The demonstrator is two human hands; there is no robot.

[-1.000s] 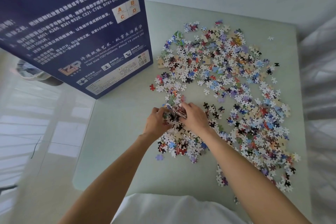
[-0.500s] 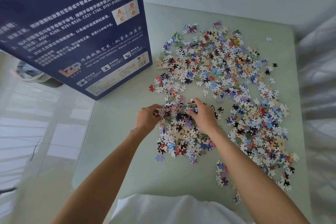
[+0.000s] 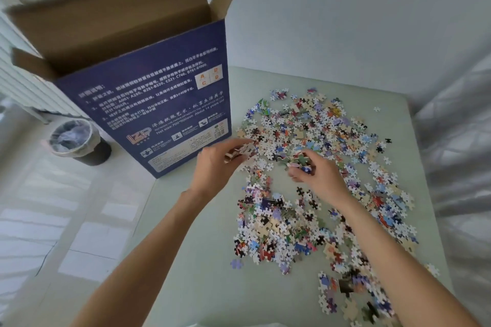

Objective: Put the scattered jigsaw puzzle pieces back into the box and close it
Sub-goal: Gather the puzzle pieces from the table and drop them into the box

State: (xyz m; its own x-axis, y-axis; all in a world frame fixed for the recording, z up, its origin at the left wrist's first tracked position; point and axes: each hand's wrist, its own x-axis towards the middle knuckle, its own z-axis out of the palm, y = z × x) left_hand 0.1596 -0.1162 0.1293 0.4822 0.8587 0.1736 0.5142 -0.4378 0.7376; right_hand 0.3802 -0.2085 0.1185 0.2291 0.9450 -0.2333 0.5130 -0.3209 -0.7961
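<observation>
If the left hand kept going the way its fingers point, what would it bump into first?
The left hand, holding some pieces, points up and right, so it would probably meet the scattered pieces on the table first. The box stands off to its left. Depth is hard to judge.

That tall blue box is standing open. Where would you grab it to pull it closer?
Grip the blue box by its narrow right edge near the pieces, coming from the right. It stands upright and tall, so I would hold low, where tipping seems less likely; the top flaps look floppy.

One open box (image 3: 148, 103), one bin (image 3: 77, 141), two hands, puzzle pieces (image 3: 305, 125) too many to count
</observation>
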